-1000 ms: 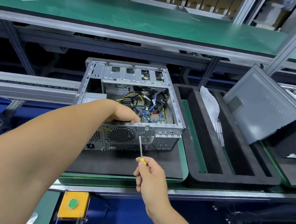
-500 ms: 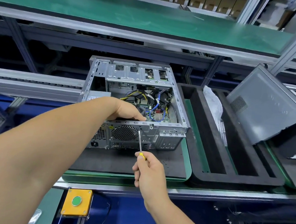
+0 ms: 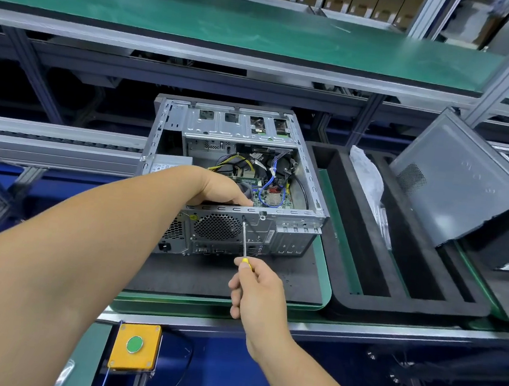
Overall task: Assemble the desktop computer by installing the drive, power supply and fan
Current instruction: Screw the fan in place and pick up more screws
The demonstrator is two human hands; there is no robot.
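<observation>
My left hand point(image 3: 219, 189) reaches inside the open computer case point(image 3: 236, 172), fingers curled over the rear edge; what they grip I cannot tell. My right hand point(image 3: 257, 290) pinches one yellow-handled screwdriver point(image 3: 244, 239), its tip touching the rear panel beside the round fan grille point(image 3: 217, 227). The case lies on a black mat point(image 3: 206, 277) on the worktop; one foam tray point(image 3: 399, 239) and one grey side panel point(image 3: 455, 185) lie to the right.

The computer case point(image 3: 236, 172) lies open-topped, but cables point(image 3: 250, 164) and the left hand point(image 3: 219, 189) crowd its near half. The screwdriver point(image 3: 244, 239) crosses its rear panel. The black mat point(image 3: 175, 275) before it has bare room; the foam tray point(image 3: 395, 270) flanks the mat's right edge.
</observation>
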